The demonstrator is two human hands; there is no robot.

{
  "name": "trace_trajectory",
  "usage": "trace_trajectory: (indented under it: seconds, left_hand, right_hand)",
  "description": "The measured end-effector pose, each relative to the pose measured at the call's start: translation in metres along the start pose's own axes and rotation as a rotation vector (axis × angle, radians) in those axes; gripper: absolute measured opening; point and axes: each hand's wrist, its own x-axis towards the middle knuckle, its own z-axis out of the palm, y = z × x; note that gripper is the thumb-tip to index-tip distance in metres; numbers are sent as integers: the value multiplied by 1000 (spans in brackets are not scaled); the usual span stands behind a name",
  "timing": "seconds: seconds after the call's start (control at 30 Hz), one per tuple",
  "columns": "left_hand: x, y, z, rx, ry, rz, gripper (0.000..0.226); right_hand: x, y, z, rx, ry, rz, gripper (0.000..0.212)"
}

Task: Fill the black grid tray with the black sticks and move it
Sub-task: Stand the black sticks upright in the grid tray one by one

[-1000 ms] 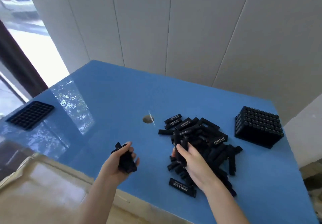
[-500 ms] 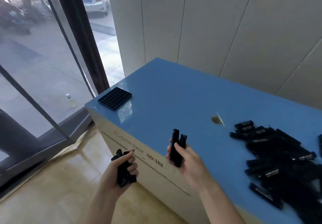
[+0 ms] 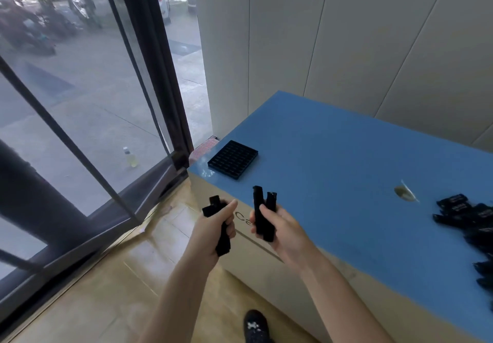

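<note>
1. Head view: both hands are loaded. The left hand is clenched around a bundle of black sticks, whose ends poke out above and below the fist.
2. The right hand pinches its upright sticks between thumb and fingers, long axes pointing up and away.
3. Here's the key line: the black grid tray lies flat at the left end of the blue counter, close to the near-left corner. It is straight out on the far side of both hands and well apart from them.
4. The left hand hangs over the floor, just off the counter's corner. The right is over the counter's near edge. By my read the left is slightly better lined up with the tray.
5. The tray looks roughly square, turned corner-on to us, so neither axis favours one hand.
6. Hard to call: the cells are black on black, so I can't tell whether any are filled.
7. I can't count the sticks inside either fist.
8. The loose pile of sticks is cut off by the right edge of the frame.
</note>
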Motion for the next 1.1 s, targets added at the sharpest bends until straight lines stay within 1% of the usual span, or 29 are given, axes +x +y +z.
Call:
trace_trajectory:
  seconds: [0.1,0.23,0.33,0.4,0.47,0.6,0.7,0.8,0.9,1.0,1.1]
  left_hand:
    - [28,16,-3,58,-29,-25,15]
    - [74,38,-8,217,-59,-26,37]
    - [110,55,-18,266,-35,-10,31]
    - [133,67,-25,250,-39,-35,23]
    - [155,76,-34,229,-40,-48,22]
    - [192,89,-51,159,40,-35,27]
    - [212,96,-63,128,65,-43,24]
    - [234,101,-74,152,82,-49,19]
    - [257,106,-81,184,68,-66,16]
    - [280,113,-86,227,31,-84,15]
    - [300,122,-88,289,-13,-89,16]
  right_hand:
    - [28,-3,16,-58,-15,-17,19]
    - [77,-8,31,-125,19,-51,25]
    - [118,-15,39,-165,30,-58,23]
    - [142,-20,44,-169,64,-52,24]
    - [163,-25,46,-171,102,-49,28]
    - [198,-33,42,-87,219,-48,30]
    - [214,-37,30,-162,293,-88,22]
    - [230,-37,19,-180,375,-176,12]
    - [248,-38,13,-327,549,-280,1]
    - [267,-41,11,-452,652,-365,12]
    - [282,-43,13,-563,697,-413,12]
